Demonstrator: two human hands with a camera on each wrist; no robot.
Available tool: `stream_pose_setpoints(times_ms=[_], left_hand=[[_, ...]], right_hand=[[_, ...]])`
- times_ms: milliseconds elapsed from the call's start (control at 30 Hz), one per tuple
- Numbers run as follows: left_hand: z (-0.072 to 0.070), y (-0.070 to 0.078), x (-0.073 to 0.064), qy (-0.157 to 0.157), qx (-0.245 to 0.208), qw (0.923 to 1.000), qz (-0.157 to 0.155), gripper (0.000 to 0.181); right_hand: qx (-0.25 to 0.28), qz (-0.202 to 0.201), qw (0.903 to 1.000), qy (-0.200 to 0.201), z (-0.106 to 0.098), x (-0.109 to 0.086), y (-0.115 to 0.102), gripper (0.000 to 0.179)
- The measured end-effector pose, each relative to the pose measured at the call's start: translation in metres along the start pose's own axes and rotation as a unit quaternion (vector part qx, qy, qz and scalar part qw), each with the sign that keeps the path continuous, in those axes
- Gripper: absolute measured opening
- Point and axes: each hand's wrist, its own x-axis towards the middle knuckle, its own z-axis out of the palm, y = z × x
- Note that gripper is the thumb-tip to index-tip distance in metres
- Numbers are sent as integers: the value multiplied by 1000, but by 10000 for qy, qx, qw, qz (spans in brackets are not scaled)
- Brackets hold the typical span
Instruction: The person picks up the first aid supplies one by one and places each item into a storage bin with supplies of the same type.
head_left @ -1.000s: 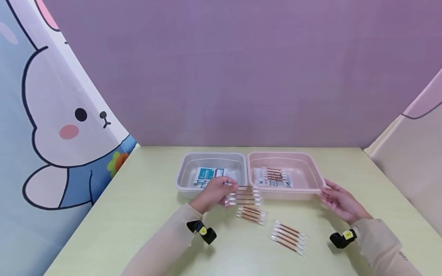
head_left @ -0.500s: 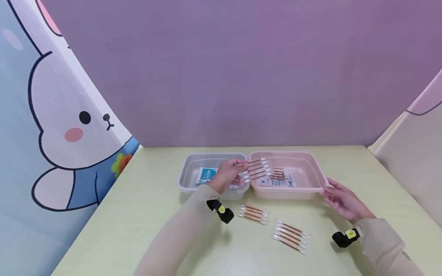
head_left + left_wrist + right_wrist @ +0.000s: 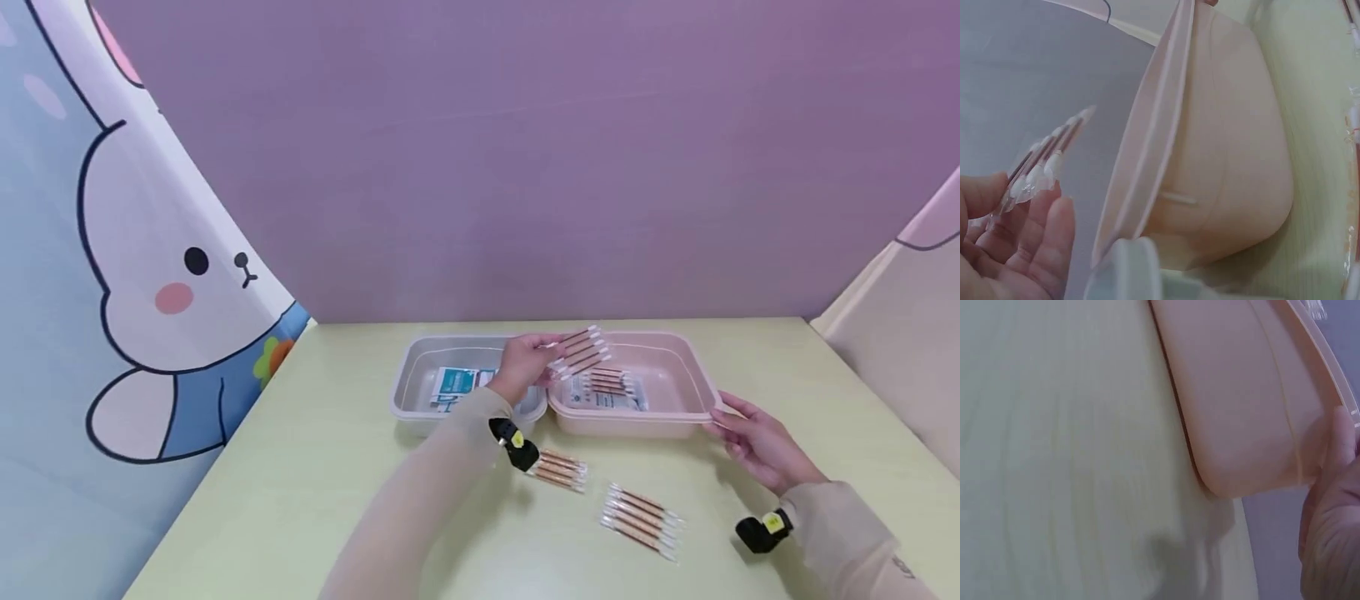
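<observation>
In the head view my left hand [image 3: 522, 367] pinches one end of a clear pack of cotton swabs [image 3: 583, 353] with brown sticks and white tips. This pack is raised and tilted over the left part of the pink plastic bin [image 3: 630, 427]. The left wrist view shows the thumb and fingers on the pack's wrapper [image 3: 1036, 159]. My right hand [image 3: 763, 448] grips the bin's front right corner, its thumb against the wall just under the rim in the right wrist view. Inside the bin, another swab pack [image 3: 609, 382] lies on a white and blue packet [image 3: 632, 398].
A grey bin [image 3: 401, 402] stands against the pink one on the left, with teal and white packets [image 3: 456, 381] inside. Two more swab packs, one nearer the bins [image 3: 564, 472] and one further front [image 3: 642, 522], lie on the table. A purple backdrop [image 3: 480, 167] rises behind.
My left hand has carried the swab pack up and to the right, from in front of the bins to above the pink bin. My right hand keeps its grip on the bin's corner.
</observation>
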Motion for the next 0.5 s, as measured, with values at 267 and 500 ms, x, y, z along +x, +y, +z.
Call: stream_pose_setpoints(times_ms=[267, 500], left_hand=[[12, -6, 10, 240, 108, 9997, 21, 15], [32, -3, 13, -275, 516, 9983, 10, 13]], right_hand=[[-667, -48, 9958, 619, 14, 2, -2, 29], [-604, -139, 9954, 730, 9, -7, -4, 30]])
